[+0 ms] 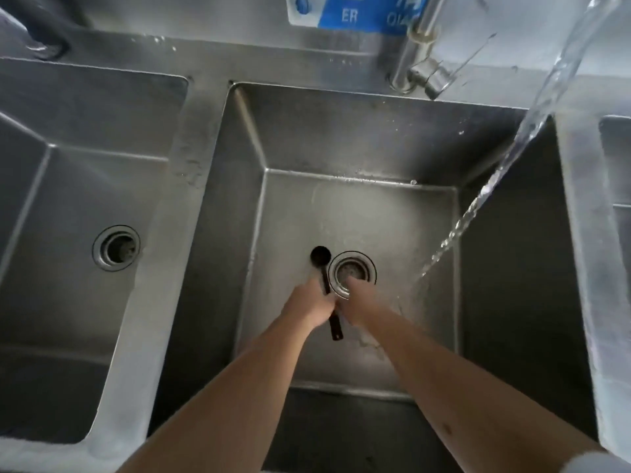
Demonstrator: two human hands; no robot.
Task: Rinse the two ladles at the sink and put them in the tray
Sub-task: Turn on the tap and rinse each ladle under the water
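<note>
Two bare forearms reach down into the middle basin [358, 131]. The left hand [309, 305] and the right hand [358, 307] both close around the thin handle of one black ladle [321, 257]. Its small round bowl lies beside the ringed metal drain [351, 272]. The steel is dull and wet. A clear water stream [512, 155] falls at the right.
</note>
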